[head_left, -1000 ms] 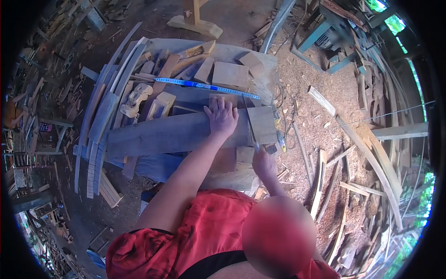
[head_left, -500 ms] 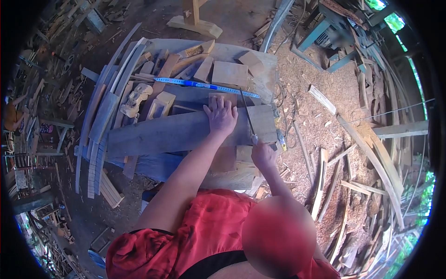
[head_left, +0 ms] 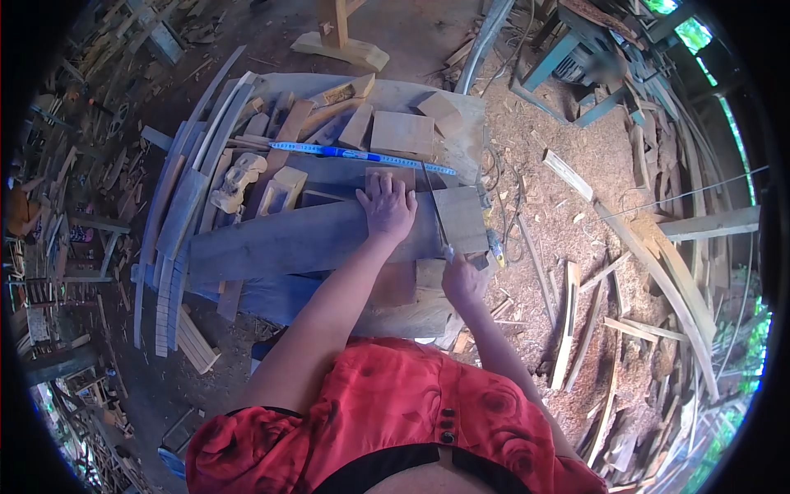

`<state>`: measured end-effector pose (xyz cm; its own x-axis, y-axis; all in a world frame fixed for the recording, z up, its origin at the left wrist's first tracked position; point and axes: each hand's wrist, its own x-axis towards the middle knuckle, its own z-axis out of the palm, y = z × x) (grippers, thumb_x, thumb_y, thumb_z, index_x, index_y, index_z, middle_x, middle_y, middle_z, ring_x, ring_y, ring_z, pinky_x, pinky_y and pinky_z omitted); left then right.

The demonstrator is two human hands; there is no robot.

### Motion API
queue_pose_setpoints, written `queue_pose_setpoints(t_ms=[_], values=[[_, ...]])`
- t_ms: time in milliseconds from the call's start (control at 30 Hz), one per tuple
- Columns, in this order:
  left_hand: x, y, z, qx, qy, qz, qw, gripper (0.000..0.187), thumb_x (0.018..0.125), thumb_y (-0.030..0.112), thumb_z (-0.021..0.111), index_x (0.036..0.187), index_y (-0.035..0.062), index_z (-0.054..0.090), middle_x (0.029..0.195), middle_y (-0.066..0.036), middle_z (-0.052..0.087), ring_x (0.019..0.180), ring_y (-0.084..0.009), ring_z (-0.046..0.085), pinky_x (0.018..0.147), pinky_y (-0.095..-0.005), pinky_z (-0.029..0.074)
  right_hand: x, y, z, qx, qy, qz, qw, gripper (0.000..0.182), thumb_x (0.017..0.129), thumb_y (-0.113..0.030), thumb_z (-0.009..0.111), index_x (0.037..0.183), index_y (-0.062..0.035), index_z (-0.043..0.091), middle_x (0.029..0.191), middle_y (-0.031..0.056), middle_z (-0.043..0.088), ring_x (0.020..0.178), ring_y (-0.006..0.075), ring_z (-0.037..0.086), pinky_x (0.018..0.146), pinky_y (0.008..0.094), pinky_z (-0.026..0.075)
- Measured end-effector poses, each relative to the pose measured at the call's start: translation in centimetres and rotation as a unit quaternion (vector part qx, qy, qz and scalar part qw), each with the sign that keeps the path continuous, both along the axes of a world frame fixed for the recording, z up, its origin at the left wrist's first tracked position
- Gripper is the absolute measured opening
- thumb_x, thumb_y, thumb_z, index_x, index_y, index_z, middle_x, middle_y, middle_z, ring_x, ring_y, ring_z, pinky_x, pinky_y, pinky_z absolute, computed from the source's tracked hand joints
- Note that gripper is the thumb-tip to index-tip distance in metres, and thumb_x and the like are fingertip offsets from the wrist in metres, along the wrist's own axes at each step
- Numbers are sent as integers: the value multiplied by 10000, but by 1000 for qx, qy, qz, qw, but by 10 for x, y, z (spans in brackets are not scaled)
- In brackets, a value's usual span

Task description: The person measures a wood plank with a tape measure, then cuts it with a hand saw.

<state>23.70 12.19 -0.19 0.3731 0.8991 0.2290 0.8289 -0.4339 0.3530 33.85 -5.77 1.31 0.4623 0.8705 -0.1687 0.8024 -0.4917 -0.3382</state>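
Observation:
My left hand (head_left: 388, 207) lies with fingers spread on a long dark board (head_left: 280, 239), its fingertips reaching a small reddish block (head_left: 392, 174). In my right hand (head_left: 463, 278) is the pale handle of a thin saw (head_left: 435, 210), which slants up and away across the board's right part. Right of the blade sits a squarish end piece (head_left: 462, 219) of the board, now at a slight angle to the rest. Behind my hands a blue and white measuring tape (head_left: 288, 147) stretches across the bench, with a blue marker (head_left: 351, 153) on it.
Wood blocks (head_left: 402, 133) and a carved piece (head_left: 239, 179) lie on the bench (head_left: 467, 107). Long curved strips (head_left: 196, 173) line its left side. Shavings and offcuts (head_left: 568, 325) cover the floor at right, near a metal frame with a motor (head_left: 576, 70). A wooden stand (head_left: 337, 45) is beyond.
The board's right end piece has turned slightly and stands apart in angle from the long part. My right hand and the saw handle have moved a little down and toward me.

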Motion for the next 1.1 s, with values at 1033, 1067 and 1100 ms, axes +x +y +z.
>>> queue_pose_setpoints(t_ms=[1033,1067,1100], values=[[2,1,1,-5,9,15,1000,275,856,314,497,977,70,529,1241,-136,400,1247,-327,308,915,-680,255,-19,-47,19,-118,27,-53,991,199,846,-211,459,897,-39,546,758,212,633,737,371,635,655,475,501],[2,0,2,-7,19,14,1000,273,853,313,502,978,71,527,1236,-134,403,1245,-325,312,914,-680,256,-21,-52,19,-134,36,-65,988,200,844,-209,460,916,-42,545,771,210,636,742,376,634,659,474,501],[2,-1,1,-7,19,11,1000,273,853,313,502,978,71,527,1236,-134,403,1245,-325,312,914,-680,256,-19,-46,19,-134,38,-68,988,200,844,-209,460,916,-42,545,771,210,636,742,376,634,659,474,501]])
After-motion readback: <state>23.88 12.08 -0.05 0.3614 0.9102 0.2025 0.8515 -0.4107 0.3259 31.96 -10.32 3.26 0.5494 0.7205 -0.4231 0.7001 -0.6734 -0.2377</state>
